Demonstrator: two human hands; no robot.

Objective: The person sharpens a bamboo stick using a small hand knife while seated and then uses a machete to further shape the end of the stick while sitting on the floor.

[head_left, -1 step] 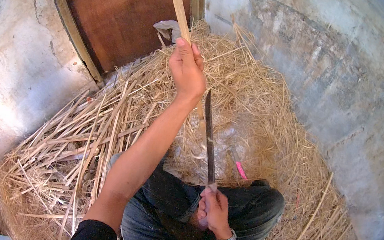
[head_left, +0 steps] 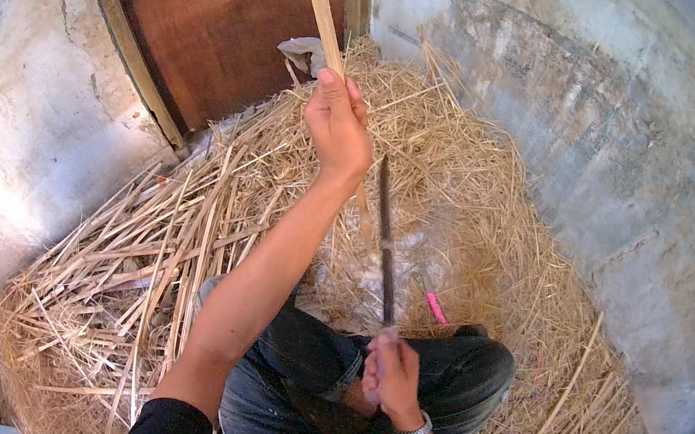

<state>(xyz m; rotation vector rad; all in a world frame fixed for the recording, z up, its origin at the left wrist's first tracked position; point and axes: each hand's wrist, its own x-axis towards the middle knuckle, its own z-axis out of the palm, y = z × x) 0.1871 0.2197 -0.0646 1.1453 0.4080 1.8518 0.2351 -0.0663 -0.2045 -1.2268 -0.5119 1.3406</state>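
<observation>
My left hand [head_left: 340, 126], arm stretched forward, is closed around a long pale bamboo strip [head_left: 318, 2]. Its upper part rises past the top edge of the picture, and its lower end slants down beneath my wrist toward the blade. In my right hand [head_left: 396, 372], low over my crossed legs, is the handle of a long narrow knife [head_left: 385, 227]. The dark blade points away from me, just right of the strip's lower end; whether they touch I cannot tell. A pink-handled tool [head_left: 435, 307] lies on the shavings right of the blade.
Curly shavings [head_left: 465, 154] heap up ahead and to the right. Many split bamboo strips [head_left: 183, 237] lie at my left. A brown door [head_left: 208, 8] stands ahead, between a cracked wall [head_left: 15, 95] and a stained wall [head_left: 596, 119]. A grey bag [head_left: 302, 50] lies by the door.
The knife and my right hand have shifted slightly to the right, so the blade stands a little farther from the strip's lower end. My left hand stays in place.
</observation>
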